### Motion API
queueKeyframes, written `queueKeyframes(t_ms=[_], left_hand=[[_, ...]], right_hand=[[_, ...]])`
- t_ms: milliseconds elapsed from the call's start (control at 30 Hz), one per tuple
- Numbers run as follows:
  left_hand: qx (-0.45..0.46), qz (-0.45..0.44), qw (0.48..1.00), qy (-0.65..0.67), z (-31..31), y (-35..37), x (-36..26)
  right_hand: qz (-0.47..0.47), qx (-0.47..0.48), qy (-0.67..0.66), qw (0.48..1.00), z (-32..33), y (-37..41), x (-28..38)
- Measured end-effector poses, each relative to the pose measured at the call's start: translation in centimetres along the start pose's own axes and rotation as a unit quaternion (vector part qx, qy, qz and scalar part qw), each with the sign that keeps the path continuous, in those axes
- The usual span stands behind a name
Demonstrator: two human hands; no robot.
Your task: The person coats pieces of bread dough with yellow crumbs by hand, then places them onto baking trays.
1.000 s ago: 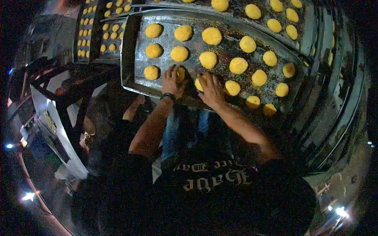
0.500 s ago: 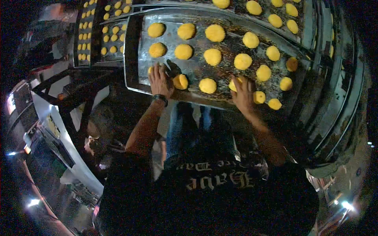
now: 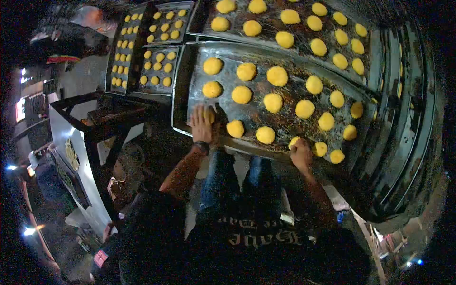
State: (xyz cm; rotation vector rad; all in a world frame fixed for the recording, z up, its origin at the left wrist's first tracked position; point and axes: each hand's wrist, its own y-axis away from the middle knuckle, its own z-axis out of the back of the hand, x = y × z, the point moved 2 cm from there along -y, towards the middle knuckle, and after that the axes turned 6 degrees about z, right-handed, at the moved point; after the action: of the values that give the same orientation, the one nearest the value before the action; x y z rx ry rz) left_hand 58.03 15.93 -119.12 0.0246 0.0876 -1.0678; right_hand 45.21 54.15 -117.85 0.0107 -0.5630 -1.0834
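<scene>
A dark metal tray (image 3: 179,107) bears rows of round yellow dough pieces, such as the one (image 3: 277,76) in the back row. Over the front left corner of the tray, my left hand (image 3: 201,124) lies with fingers stretched out on a yellow piece (image 3: 209,115), partly hidden beneath them. My right hand (image 3: 301,156) is at the front edge, its fingers drawn together at a yellow piece (image 3: 294,142). Whether they grip that piece or only touch it is unclear. Beside it on the right sits a smaller yellow piece (image 3: 320,149).
Another tray of yellow pieces (image 3: 199,29) adjoins at the back. Smaller filled trays (image 3: 175,47) stand at the back left. A dark metal frame (image 3: 102,159) is at the left, and long metal rails or tray edges (image 3: 407,137) run along the right.
The view has shifted, so the trays appear lower and further right. My left hand still lies on the front left piece. The fingers of my right hand, spread before, are now drawn together.
</scene>
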Motion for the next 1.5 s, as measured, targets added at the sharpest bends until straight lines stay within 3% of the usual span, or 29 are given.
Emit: queueKeyframes(t_ms=[100, 133, 233, 300, 367, 400, 433, 467, 533, 600, 633, 667, 700, 733, 867, 967, 1033, 1067, 1167, 1200, 1233, 1400, 1467, 1500], left_hand=[[0.126, -0.031, 0.989, 0.076, 0.9, 1.1, -2.1], [0.160, -0.038, 0.982, 0.091, 1.0, 1.1, -2.7], [0.124, -0.037, 0.981, 0.144, -0.3, 1.2, -4.0], [0.111, -0.079, 0.980, 0.145, -0.2, 1.9, -5.1], [0.024, -0.096, 0.959, 0.267, 1.8, 2.8, -8.4], [0.009, -0.085, 0.944, 0.317, 3.5, 2.5, -8.5], [-0.007, -0.075, 0.927, 0.367, 6.1, 1.9, -7.7], [-0.016, -0.052, 0.925, 0.377, 8.3, 3.1, -7.0], [-0.069, -0.021, 0.927, 0.368, 12.8, 3.7, -4.5], [-0.149, 0.053, 0.924, 0.347, 16.0, 3.0, -0.3], [-0.197, 0.113, 0.910, 0.346, 16.9, 3.0, 1.8], [-0.217, 0.155, 0.896, 0.355, 16.9, 2.5, 3.9], [-0.237, 0.179, 0.902, 0.312, 17.3, 2.0, 5.7], [-0.249, 0.199, 0.881, 0.349, 17.3, 1.7, 6.7], [-0.225, 0.239, 0.803, 0.499, 16.8, 1.3, 5.3], [-0.108, 0.253, 0.787, 0.553, 15.4, 2.6, 4.0], [-0.046, 0.291, 0.697, 0.654, 13.9, 2.9, 3.7], [-0.050, 0.292, 0.705, 0.645, 13.9, 2.9, 3.9], [0.008, 0.365, 0.630, 0.685, 12.9, 2.9, 5.5], [-0.051, 0.346, 0.612, 0.709, 12.7, 1.3, 5.7], [-0.056, 0.365, 0.627, 0.686, 13.3, -0.1, 7.1], [-0.171, 0.420, 0.445, 0.772, 5.3, -0.2, 10.7], [-0.150, 0.411, 0.466, 0.769, -0.8, 1.8, 13.7], [-0.139, 0.406, 0.476, 0.768, -4.4, 3.1, 15.5]], right_hand=[[0.062, -0.028, -0.040, 0.997, 5.4, -3.8, 5.1], [0.000, 0.019, -0.116, 0.993, 6.8, -5.6, 7.5], [0.209, -0.136, -0.032, 0.968, 6.8, -11.4, 12.9], [0.199, -0.177, 0.060, 0.962, 7.4, -13.6, 16.6], [0.185, -0.217, 0.108, 0.952, 4.7, -15.7, 12.4], [0.160, -0.144, 0.211, 0.954, 4.1, -16.6, 10.9], [0.169, -0.126, 0.148, 0.966, 2.0, -17.9, 7.3], [0.162, -0.144, 0.177, 0.960, 1.7, -16.7, 5.5], [0.037, -0.104, 0.126, 0.986, 2.7, -15.5, 1.8], [0.104, -0.261, -0.131, 0.951, 4.8, -15.4, 0.0], [0.142, -0.302, -0.144, 0.931, 5.7, -15.6, 0.6], [0.180, -0.341, -0.154, 0.910, 6.7, -15.9, 1.6], [0.227, -0.351, -0.047, 0.907, 7.8, -15.7, 5.7], [0.272, -0.356, 0.061, 0.892, 8.2, -15.2, 8.7], [0.243, -0.208, 0.154, 0.935, 7.1, -15.9, 13.4], [0.266, -0.141, -0.071, 0.951, 3.0, -15.7, 13.6], [0.295, -0.110, 0.036, 0.948, 2.4, -16.2, 12.8], [0.300, -0.103, 0.068, 0.946, 2.2, -15.9, 12.6], [0.251, -0.073, 0.140, 0.955, 0.2, -13.8, 10.7], [0.236, -0.061, 0.185, 0.952, 0.3, -14.8, 10.3], [0.250, -0.113, 0.188, 0.943, -0.3, -14.4, 11.6], [0.266, -0.122, 0.005, 0.956, 0.0, -13.9, 13.7], [0.219, -0.053, -0.075, 0.971, 0.4, -14.8, 14.6], [0.244, -0.055, -0.098, 0.963, 0.2, -16.2, 15.0]])
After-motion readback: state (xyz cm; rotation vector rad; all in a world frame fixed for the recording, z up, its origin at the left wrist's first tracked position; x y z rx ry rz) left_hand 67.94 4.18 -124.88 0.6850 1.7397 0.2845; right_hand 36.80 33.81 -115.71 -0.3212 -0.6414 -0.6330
